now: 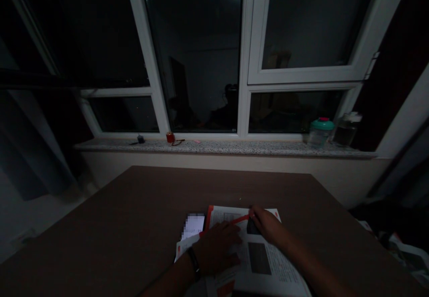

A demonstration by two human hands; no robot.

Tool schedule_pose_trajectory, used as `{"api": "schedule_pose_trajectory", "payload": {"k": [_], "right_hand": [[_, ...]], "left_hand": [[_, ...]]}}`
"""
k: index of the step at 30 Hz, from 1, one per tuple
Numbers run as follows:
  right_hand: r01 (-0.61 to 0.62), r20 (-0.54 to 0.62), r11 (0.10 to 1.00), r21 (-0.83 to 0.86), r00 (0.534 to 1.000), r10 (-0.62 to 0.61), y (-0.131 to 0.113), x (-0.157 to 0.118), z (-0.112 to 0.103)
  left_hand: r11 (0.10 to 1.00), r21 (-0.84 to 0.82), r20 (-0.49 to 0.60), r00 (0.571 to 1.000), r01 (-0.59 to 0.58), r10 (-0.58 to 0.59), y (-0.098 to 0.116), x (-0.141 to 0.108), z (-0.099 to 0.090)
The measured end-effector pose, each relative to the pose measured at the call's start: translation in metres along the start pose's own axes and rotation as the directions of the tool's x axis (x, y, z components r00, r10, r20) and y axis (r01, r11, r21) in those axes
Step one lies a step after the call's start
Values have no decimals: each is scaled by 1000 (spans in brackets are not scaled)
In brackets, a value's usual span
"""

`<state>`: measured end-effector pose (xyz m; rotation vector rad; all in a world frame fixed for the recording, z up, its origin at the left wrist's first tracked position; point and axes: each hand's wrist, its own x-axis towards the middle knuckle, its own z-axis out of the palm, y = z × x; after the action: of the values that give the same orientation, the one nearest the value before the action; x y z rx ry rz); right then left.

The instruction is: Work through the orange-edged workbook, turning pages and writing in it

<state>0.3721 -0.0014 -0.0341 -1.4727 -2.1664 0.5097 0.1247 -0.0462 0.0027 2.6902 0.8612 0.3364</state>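
Note:
A printed booklet (284, 261) with white pages, text, pictures and red accents lies open in front of me on the brown table. My left hand (219, 245), with a dark band at the wrist, rests on the pages, its fingers stretched out. At the top of the booklet, my right hand (263, 222) pinches the edge of a page, close to the end of a red strip (239, 219). I cannot tell whether that strip is the page's printed edge or a separate piece. Beside the booklet's left edge lies a phone (194, 225) with a lit, blurred screen.
The table (134, 216) reaches toward a stone windowsill (228, 148). On the sill stand a green-lidded container (321, 132), a clear bottle (347, 129), a small red jar (170, 137) and a small dark bottle (140, 139). A grey curtain (36, 154) hangs at left.

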Motion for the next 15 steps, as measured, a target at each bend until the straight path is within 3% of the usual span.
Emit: {"api": "schedule_pose_trajectory", "payload": {"k": [9,15], "right_hand": [[38,-4,990,137,999,-38,-10,-13,-4],[88,48,996,-19,995,-87,-27,-11,-3]], "left_hand": [[997,77,-47,999,-12,16,0,0,5],[994,110,-24,1000,7,-4,-3,2,8]]}}
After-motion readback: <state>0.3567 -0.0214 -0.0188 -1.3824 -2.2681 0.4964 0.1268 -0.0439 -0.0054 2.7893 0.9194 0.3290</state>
